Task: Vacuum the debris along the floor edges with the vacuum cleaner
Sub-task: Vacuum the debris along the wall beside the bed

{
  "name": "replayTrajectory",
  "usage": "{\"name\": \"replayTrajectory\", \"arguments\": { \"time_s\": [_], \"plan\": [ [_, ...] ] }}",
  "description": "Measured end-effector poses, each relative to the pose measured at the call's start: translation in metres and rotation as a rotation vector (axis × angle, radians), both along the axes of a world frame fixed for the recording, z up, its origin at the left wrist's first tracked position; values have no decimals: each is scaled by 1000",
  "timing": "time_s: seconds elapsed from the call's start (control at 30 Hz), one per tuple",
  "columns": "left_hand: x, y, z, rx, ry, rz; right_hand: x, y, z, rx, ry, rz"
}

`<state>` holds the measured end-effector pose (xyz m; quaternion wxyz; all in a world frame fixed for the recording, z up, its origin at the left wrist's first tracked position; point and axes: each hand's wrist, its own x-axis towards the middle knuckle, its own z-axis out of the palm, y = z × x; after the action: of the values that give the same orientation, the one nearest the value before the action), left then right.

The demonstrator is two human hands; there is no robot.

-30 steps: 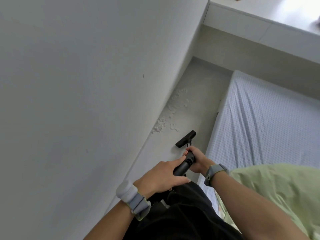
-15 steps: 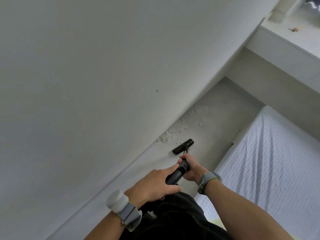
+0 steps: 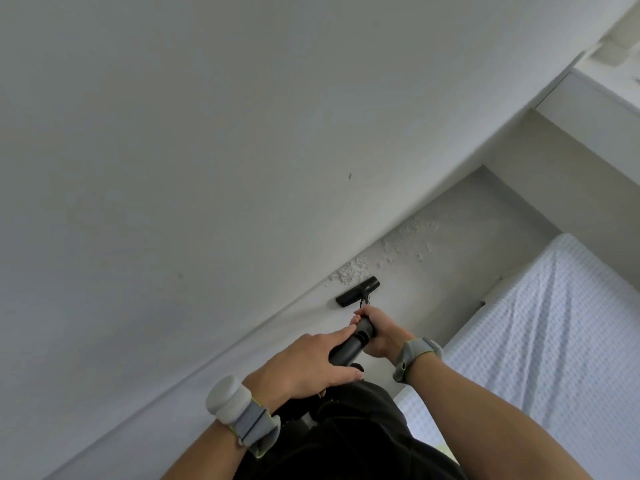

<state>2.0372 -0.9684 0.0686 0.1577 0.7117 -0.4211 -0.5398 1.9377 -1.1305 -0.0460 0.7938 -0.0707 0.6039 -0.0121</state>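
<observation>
Right hand [image 3: 381, 336] has its fingers wrapped right round the far end of the black vacuum wand [image 3: 349, 345], proper grip, knuckles toward the bed. Left hand [image 3: 311, 365] is way looser: fingers laid out nearly straight along the top of the wand, thumb stretched out on the near side, more resting on it than clamping. Both forearms reach forward and down from the bottom of the view, the left one nearer the wall, with a grey wristband [image 3: 242, 415] on the left wrist and another grey band [image 3: 417, 355] on the right. The wand runs down to a flat black nozzle [image 3: 357, 291] sitting on the floor [image 3: 460, 271], slightly angled to the wall. The debris [image 3: 353, 270], white flaky crumbs, lies right along the foot of the white wall [image 3: 173, 168], the nearest clump just beside the nozzle's far edge and more scattered further along toward the corner. Room is tight: the floor is a narrow strip between the wall on the left and the bed [image 3: 554, 323] with its pale waffle cover on the right, closed off at the far end by a white ledge [image 3: 588, 109].
</observation>
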Motion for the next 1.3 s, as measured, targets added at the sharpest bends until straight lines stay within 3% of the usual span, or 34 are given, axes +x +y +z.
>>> {"name": "replayTrajectory", "arguments": {
  "time_s": [0.37, 0.6, 1.3],
  "plan": [
    [21, 91, 11, -111, -48, 2, 23, 93, 27, -54, -112, -98],
    [22, 113, 7, -149, -42, 55, 34, 102, 22, -88, -107, -48],
    [-8, -51, -13, -78, -44, 138, 14, -62, 7, -43, -76, -4]
  ]
}}
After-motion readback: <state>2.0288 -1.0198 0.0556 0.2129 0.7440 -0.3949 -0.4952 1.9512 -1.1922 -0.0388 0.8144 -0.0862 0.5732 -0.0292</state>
